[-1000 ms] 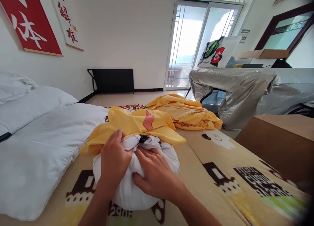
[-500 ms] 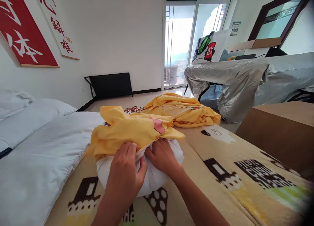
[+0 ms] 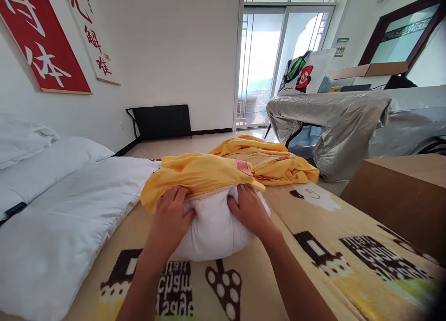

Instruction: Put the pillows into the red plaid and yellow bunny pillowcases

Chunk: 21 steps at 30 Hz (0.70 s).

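Note:
A white pillow (image 3: 214,232) lies on the patterned blanket in front of me, its near end bare. Its far part is covered by a yellow pillowcase (image 3: 198,170) with a pink print. My left hand (image 3: 172,214) is closed on the left side of the pillowcase's open edge, thumb against the pillow. At the right of that edge, my right hand (image 3: 252,212) is closed too, its fingertips partly hidden by cloth and its thumb pressing into the white pillow.
Crumpled yellow bedding (image 3: 278,160) lies just beyond the pillow. White pillows (image 3: 80,205) line the left side of the beige patterned blanket (image 3: 278,270). A brown box (image 3: 393,195) stands at right, near a silver-covered table (image 3: 348,121). A black folded panel (image 3: 162,121) leans on the wall.
Both hands have moved apart along the pillowcase's edge. The edge lies flatter and wider across the pillow, and more white shows between my hands. The view has shifted slightly left.

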Tool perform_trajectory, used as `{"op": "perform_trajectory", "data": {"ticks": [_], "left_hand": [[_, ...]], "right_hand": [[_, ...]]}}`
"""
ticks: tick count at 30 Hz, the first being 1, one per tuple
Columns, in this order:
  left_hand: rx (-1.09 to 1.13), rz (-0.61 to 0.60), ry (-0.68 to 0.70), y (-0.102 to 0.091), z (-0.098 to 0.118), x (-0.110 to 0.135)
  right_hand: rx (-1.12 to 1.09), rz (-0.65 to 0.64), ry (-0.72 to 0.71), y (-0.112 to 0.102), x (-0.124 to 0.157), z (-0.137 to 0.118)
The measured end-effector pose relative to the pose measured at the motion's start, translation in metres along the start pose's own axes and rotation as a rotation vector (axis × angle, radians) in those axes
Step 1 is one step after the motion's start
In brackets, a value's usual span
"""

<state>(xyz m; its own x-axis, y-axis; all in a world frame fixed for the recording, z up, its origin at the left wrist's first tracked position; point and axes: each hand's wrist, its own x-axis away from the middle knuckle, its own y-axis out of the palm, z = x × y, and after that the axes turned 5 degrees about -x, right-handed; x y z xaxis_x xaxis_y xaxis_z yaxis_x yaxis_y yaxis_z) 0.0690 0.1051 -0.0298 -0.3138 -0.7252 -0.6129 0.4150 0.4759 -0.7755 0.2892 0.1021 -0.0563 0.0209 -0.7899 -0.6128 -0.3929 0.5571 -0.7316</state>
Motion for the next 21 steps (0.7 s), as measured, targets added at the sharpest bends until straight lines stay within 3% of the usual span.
{"op": "perform_trajectory", "data": {"ticks": [5,7,10,12,16,21], "left_hand": [[-0.186,0.18,-0.065,0.033,0.003,-0.008],[-0.117,0.222,-0.062,0.038,0.001,-0.009],[0.008,0.243,-0.075,0.04,-0.004,-0.009],[0.061,0.242,-0.072,0.039,-0.006,-0.008],[0.154,0.252,-0.069,0.03,-0.004,-0.007],[0.196,0.313,-0.117,0.014,0.002,-0.003]], "right_hand": [[0.418,0.156,-0.054,-0.017,0.037,-0.048],[0.42,0.184,-0.204,-0.027,0.058,-0.06],[0.328,0.105,-0.416,-0.031,0.08,-0.076],[0.315,0.068,-0.383,-0.021,0.083,-0.087],[0.345,0.1,-0.233,0.022,0.068,-0.102],[0.281,0.159,-0.279,0.058,0.051,-0.098]]}}
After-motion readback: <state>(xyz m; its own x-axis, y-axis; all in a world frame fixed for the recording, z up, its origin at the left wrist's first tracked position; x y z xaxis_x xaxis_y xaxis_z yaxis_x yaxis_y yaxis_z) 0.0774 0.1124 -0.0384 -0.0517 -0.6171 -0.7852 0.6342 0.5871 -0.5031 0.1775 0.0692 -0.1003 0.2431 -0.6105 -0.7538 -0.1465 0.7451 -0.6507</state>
